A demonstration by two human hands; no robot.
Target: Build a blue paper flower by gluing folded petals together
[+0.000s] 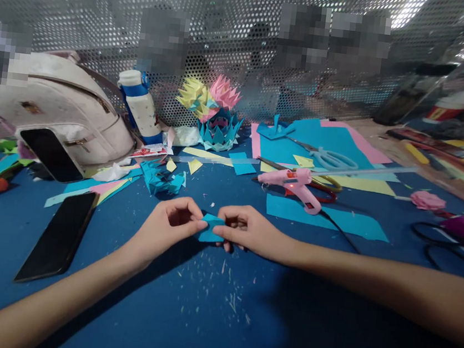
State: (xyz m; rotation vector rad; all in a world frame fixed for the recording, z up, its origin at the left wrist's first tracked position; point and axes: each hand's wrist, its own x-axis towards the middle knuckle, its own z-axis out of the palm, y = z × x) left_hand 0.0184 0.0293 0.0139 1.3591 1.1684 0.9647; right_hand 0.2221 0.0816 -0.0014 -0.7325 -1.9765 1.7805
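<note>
A small piece of blue paper (211, 230) is held between my two hands, just above the blue table (215, 317). My left hand (174, 220) pinches its left edge between thumb and fingers. On the right edge, my right hand (246, 229) grips with the thumb in front and fingers behind. Beyond my hands lie blue folded paper pieces (160, 178). A pink glue gun (293, 185), with a small red light showing, rests to the right on the table. Farther back stand yellow, pink and blue folded paper flowers (219, 128).
Two phones lie left: one flat (57, 238), one leaning (51, 154) on a white backpack (68, 105). A bottle (141, 105) stands behind. Light blue scissors (334, 159) lie on blue sheets (340, 139). The glue gun's black cord (340, 231) runs right. Paper scraps litter the table.
</note>
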